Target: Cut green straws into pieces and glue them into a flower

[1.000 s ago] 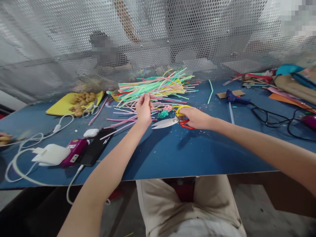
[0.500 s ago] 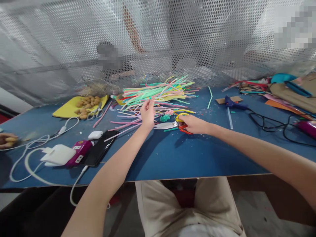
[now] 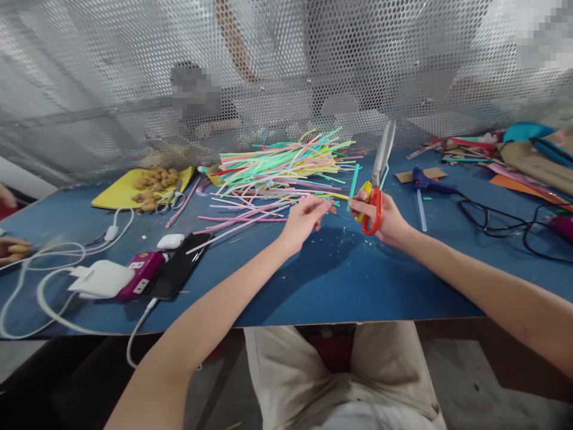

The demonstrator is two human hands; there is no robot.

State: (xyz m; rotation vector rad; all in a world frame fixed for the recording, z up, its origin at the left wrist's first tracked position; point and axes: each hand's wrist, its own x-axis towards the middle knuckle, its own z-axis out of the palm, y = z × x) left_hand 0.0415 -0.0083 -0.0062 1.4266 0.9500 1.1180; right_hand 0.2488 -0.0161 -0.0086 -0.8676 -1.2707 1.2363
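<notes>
A right hand (image 3: 390,220) grips scissors (image 3: 382,160), blades toward one o'clock, plus a teal pipe cleaner (image 3: 353,186), which that shared grip could drop; the left hand's (image 3: 304,222) hold is unclear.

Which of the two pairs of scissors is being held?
The red-and-yellow-handled scissors, in the right hand, blades pointing away from the person. The smaller pair lies unheld at the yellow sheet.
</notes>
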